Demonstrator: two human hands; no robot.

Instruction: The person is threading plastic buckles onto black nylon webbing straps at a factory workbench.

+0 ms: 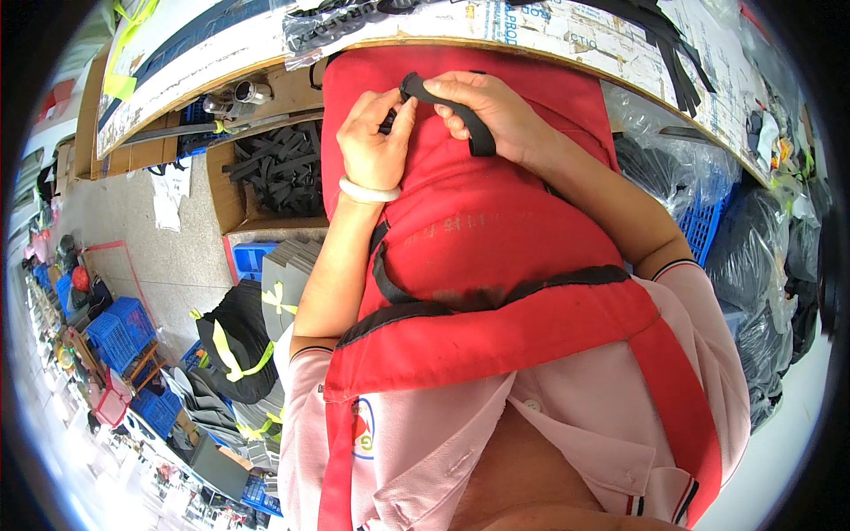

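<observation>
Over the lap of a red apron (478,239), my two hands meet at a black webbing strap (479,133). My left hand (370,146), with a white bangle at the wrist, pinches the strap's far end, where a small dark piece shows; its kind I cannot make out. My right hand (482,111) grips the strap between thumb and fingers a little to the right. From there the strap's free end curls down below the right fingers.
A worktable (425,31) edge runs across the top, with black straps (668,53) hanging over it at right. Below it at left is a cardboard box (228,190) full of black straps. Blue crates (122,334) and bundled dark pieces (235,341) stand left; plastic bags (753,257) lie right.
</observation>
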